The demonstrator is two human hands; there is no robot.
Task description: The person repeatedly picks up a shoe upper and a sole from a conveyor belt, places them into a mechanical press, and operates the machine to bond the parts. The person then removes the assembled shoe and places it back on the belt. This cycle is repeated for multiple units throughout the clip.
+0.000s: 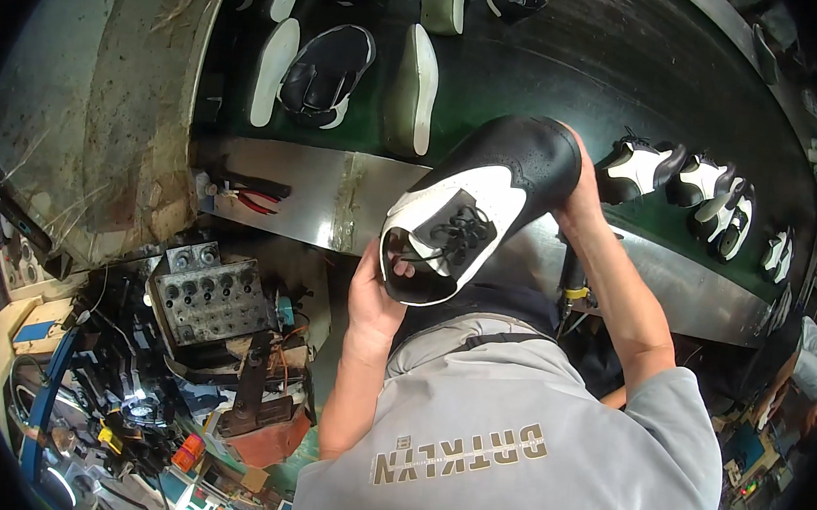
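Observation:
A black and white shoe upper [540, 165] with black laces is held up in front of my chest, its toe pointing away to the upper right. My left hand [377, 295] grips the heel end, and some fingertips show inside the opening. At the black toe, my right hand [580, 193] is closed around the right side; part of its fingers is hidden by the shoe. The shoe hangs just over the near metal edge [365, 205] of a dark green conveyor belt [525, 74].
On the belt at left lie a white sole [274, 73], a black upper [328, 74] and a greenish shoe last [410, 94]. Several black and white shoes [640, 169] stand at right. Red-handled pliers [259, 201] rest on the edge. A knobbed machine [216, 300] is lower left; another person [813, 364] is far right.

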